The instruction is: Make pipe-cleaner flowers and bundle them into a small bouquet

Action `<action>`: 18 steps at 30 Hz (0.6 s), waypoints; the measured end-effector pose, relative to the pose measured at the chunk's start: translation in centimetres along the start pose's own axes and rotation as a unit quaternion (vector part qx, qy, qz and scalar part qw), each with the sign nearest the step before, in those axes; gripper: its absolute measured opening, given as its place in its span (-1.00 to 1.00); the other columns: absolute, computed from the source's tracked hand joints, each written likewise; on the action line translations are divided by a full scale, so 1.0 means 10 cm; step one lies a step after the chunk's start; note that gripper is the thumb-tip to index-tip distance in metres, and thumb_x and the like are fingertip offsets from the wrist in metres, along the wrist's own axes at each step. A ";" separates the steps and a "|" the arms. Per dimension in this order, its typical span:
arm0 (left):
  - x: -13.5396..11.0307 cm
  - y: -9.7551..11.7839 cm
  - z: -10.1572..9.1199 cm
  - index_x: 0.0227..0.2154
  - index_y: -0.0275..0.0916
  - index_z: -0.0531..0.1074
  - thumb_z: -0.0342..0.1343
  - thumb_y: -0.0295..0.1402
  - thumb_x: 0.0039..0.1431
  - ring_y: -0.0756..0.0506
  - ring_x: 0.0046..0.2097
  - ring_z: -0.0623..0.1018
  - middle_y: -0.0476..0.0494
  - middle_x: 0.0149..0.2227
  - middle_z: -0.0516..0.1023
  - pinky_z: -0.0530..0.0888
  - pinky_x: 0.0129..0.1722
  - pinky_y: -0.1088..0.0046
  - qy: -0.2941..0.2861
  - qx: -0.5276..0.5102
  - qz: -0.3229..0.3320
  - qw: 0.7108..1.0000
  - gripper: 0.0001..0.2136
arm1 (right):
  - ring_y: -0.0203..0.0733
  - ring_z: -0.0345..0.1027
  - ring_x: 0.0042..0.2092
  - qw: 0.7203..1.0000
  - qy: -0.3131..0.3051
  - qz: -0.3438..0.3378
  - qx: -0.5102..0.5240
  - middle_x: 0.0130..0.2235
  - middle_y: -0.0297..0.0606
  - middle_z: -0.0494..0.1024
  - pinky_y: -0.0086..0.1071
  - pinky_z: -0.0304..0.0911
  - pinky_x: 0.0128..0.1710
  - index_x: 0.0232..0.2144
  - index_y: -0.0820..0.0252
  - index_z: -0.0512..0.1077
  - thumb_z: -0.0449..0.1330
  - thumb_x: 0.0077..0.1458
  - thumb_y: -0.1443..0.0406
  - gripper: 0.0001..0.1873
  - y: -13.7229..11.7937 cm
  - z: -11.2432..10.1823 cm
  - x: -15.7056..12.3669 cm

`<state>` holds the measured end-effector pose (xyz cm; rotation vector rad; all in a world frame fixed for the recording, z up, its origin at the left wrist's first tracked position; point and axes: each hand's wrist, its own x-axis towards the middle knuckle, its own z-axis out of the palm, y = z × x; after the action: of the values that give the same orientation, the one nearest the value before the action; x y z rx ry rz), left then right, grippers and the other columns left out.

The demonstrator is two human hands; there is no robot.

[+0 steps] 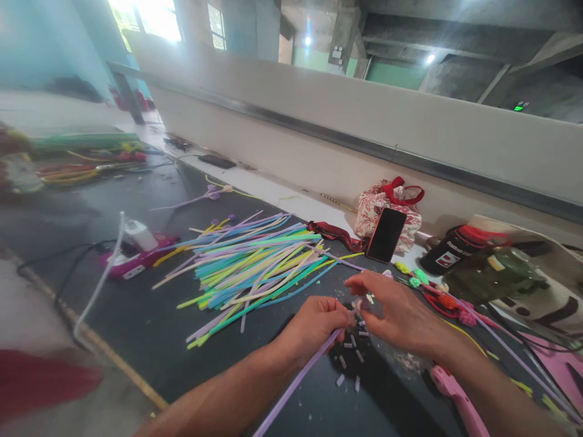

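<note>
In the head view, my left hand (321,318) is closed in a pinch around a long purple pipe cleaner (298,379), which slants down toward the lower edge of the picture. Just right of it, my right hand (394,309) hovers with thumb and fingers apart, near the pipe cleaner's upper end. A small pale bit shows between the two hands, too small to make out. Short cut purple pieces (342,362) lie scattered on the dark table beneath. Left of my hands spreads a big pile of pastel pipe cleaners (255,267).
A phone (386,235) leans against a red-patterned bag (364,209). To the right are a black bottle (449,252), a green jug (483,276), red-handled scissors (441,305) and a pink tool (455,394). A magenta glue gun-like device (141,258) with cables lies left.
</note>
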<state>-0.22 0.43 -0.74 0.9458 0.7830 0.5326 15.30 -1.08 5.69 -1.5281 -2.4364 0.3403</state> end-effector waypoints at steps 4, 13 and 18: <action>0.01 -0.02 0.00 -0.66 -0.27 0.26 0.05 -0.38 -0.12 0.15 -0.75 0.10 0.14 -0.78 0.24 -0.04 -0.72 0.57 0.009 0.010 0.017 1.000 -0.87 | -0.28 0.30 -0.27 1.000 0.005 0.015 0.016 -0.28 -0.36 0.43 -0.41 0.17 -0.30 -0.13 0.13 0.25 0.07 -0.16 0.50 -0.53 0.03 0.06 0.00; -0.01 0.01 0.01 -0.66 -0.27 0.25 0.05 -0.36 -0.11 0.15 -0.74 0.10 0.13 -0.77 0.25 -0.01 -0.69 0.58 0.022 0.042 0.014 0.999 -0.85 | -0.26 0.32 -0.27 0.999 0.020 0.033 0.012 -0.30 -0.36 0.45 -0.38 0.16 -0.29 -0.11 0.14 0.24 0.06 -0.12 0.48 -0.55 0.05 0.11 -0.01; -0.01 -0.01 0.01 -0.65 -0.28 0.26 0.04 -0.37 -0.09 0.14 -0.72 0.12 0.13 -0.76 0.26 0.02 -0.67 0.59 0.025 0.069 0.023 0.997 -0.87 | -0.24 0.31 -0.29 0.999 0.023 0.041 0.004 -0.31 -0.35 0.46 -0.36 0.14 -0.29 -0.11 0.13 0.25 0.05 -0.11 0.47 -0.57 0.04 0.12 -0.02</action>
<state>-0.22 0.24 -0.73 1.0824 0.8531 0.5489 15.34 -1.17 4.37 -1.6182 -2.3393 0.3274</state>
